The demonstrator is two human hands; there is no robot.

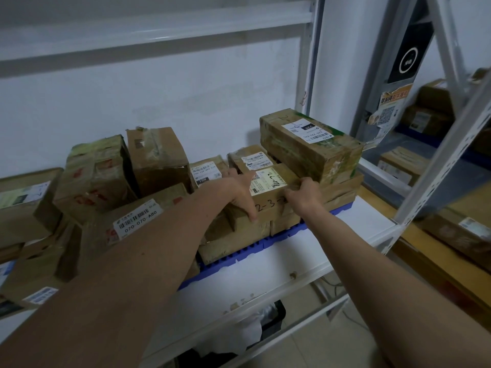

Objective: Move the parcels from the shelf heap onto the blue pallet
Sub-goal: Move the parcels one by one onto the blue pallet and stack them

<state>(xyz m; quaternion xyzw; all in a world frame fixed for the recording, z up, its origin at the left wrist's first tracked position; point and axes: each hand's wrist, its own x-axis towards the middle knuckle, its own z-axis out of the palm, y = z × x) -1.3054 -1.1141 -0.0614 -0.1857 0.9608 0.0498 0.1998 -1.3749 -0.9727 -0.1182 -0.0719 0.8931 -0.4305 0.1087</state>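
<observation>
Both hands, left hand (240,193) and right hand (303,193), clamp their grip on a labelled parcel (268,193) atop boxes already stacked on the blue pallet (279,236), while the shelf heap (106,187) left of the grip remains large.

Both forearms are bare from the frame's edge to the wrist, with no sleeves in view. The left hand (240,193) and right hand (303,196) wear no gloves, rings or watch.

parcels (310,143) crowd pallet (239,248), front shelf (279,264) seemingly free
</observation>
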